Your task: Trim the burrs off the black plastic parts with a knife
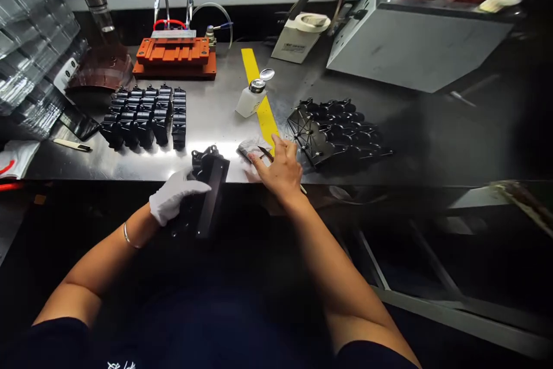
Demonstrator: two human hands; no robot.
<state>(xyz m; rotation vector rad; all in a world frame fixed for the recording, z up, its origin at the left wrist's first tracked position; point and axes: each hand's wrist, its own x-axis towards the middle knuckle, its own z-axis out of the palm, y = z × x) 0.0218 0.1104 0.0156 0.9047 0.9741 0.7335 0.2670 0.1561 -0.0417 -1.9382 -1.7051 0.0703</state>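
My left hand (170, 196), in a white glove, grips a black plastic housing (213, 187) at the bench's front edge, with the thumb lying along its flat side. The housing is tilted, its lugged end pointing away from me. My bare right hand (283, 167) is bent around a slim dark-tipped tool (266, 153). The tool's dark point shows between thumb and fingers, and a pale end peeks out below the palm. Just left of that hand, a crumpled white wipe (253, 149) lies on the bench, close to the thumb.
Black housings (138, 118) stand in rows at left; more black parts (337, 130) lie at right. Behind are an orange fixture (175, 58), an uncapped white bottle (250, 99), a yellow strip (268, 118) and a grey metal box (419, 41). A pale-handled tool (71, 144) lies at left.
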